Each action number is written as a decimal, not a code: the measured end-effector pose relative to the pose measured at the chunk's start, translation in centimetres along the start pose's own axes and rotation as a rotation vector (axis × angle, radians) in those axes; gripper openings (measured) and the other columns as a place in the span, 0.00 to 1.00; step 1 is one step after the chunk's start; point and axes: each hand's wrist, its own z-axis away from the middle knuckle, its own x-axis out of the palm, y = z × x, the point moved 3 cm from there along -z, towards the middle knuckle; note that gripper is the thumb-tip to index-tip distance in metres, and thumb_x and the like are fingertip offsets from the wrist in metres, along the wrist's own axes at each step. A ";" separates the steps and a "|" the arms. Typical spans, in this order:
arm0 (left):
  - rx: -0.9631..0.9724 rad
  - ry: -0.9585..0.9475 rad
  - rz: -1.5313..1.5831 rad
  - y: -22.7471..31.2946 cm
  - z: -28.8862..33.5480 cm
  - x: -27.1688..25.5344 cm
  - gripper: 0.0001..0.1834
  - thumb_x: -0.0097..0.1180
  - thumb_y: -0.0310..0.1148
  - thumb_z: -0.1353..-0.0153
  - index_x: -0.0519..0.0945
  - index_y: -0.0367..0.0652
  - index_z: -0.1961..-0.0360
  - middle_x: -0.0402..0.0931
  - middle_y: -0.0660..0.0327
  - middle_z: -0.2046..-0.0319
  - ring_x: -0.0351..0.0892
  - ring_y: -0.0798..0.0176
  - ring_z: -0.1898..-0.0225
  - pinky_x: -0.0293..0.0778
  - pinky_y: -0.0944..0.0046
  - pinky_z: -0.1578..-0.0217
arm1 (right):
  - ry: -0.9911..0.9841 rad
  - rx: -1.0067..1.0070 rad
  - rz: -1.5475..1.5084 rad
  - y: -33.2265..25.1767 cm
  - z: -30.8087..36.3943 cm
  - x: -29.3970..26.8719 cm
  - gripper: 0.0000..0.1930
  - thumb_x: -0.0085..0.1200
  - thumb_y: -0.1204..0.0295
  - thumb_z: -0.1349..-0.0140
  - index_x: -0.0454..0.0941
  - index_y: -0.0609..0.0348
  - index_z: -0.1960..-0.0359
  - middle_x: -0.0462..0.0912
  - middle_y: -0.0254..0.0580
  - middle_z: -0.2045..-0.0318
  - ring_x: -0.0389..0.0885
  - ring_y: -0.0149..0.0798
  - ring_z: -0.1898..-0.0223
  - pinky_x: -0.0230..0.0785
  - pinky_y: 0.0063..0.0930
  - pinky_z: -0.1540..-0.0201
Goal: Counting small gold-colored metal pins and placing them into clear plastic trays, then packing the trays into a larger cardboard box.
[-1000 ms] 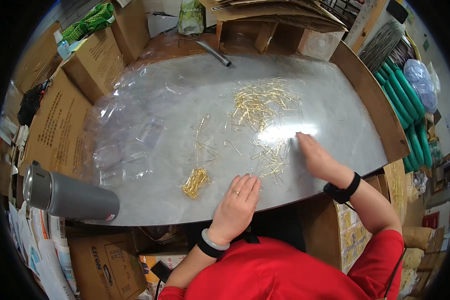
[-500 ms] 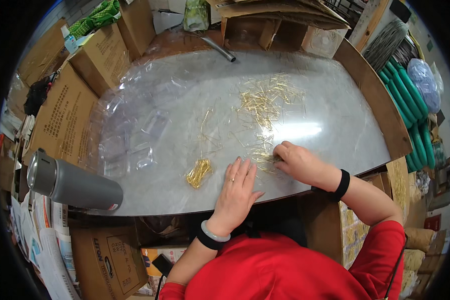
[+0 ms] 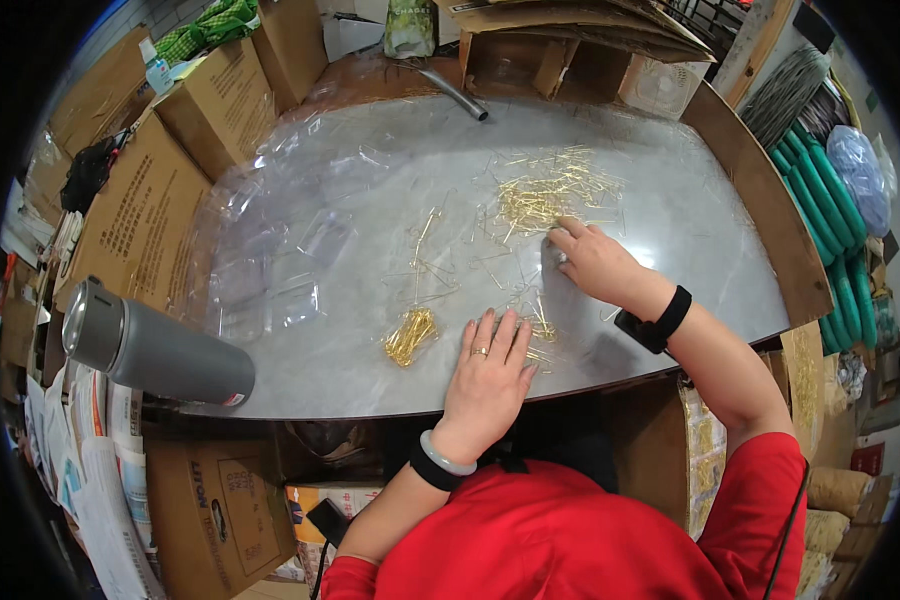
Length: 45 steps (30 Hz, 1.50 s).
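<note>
Grey cylindrical metal flask (image 3: 155, 350), lying at the left edge of the grey plastic-covered tabletop (image 3: 370, 200). Tidy bundle of thin gold metal pins (image 3: 410, 335), right of the flask. Left hand (image 3: 490, 375), fingers spread flat beside the bundle, steadying. Right hand (image 3: 595, 262), fingers bent, raking the loose gold pin heap (image 3: 550, 190) farthest right.

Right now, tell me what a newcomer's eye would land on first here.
A loose scatter of gold pins glints on the grey table, with the right hand at its near edge. A tidy gold bundle lies left of the flat left hand. A grey flask lies at the table's near-left edge.
</note>
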 end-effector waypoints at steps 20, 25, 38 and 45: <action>0.071 0.010 0.046 0.3 0.0 -0.6 0.26 0.60 0.32 0.39 0.74 0.36 0.40 0.67 0.47 0.37 0.62 0.42 0.34 0.61 0.44 0.33 | 0.044 -0.105 -0.210 -5.1 2.3 -1.0 0.16 0.51 0.79 0.42 0.76 0.58 0.51 0.77 0.50 0.62 0.81 0.56 0.60 0.75 0.45 0.57; 0.040 0.041 0.020 0.1 -0.1 0.1 0.26 0.59 0.33 0.38 0.74 0.37 0.39 0.69 0.46 0.37 0.65 0.41 0.34 0.60 0.43 0.33 | -0.089 -0.198 -0.119 -3.5 0.8 -0.2 0.11 0.56 0.77 0.41 0.75 0.58 0.56 0.78 0.47 0.62 0.81 0.53 0.61 0.75 0.43 0.56; -0.012 0.045 0.028 0.2 -0.1 0.1 0.27 0.57 0.33 0.37 0.72 0.33 0.38 0.66 0.43 0.37 0.63 0.41 0.34 0.59 0.44 0.32 | -0.217 -0.150 -0.231 -1.3 -0.9 -1.3 0.11 0.61 0.74 0.46 0.78 0.63 0.61 0.84 0.48 0.68 0.83 0.52 0.63 0.75 0.41 0.57; -0.035 0.043 0.041 0.0 -0.2 0.3 0.28 0.57 0.33 0.37 0.71 0.30 0.38 0.66 0.42 0.37 0.63 0.40 0.34 0.58 0.45 0.31 | -0.378 -0.063 -0.470 -4.2 -0.9 -2.5 0.10 0.55 0.79 0.46 0.79 0.64 0.61 0.84 0.49 0.70 0.84 0.49 0.69 0.76 0.39 0.63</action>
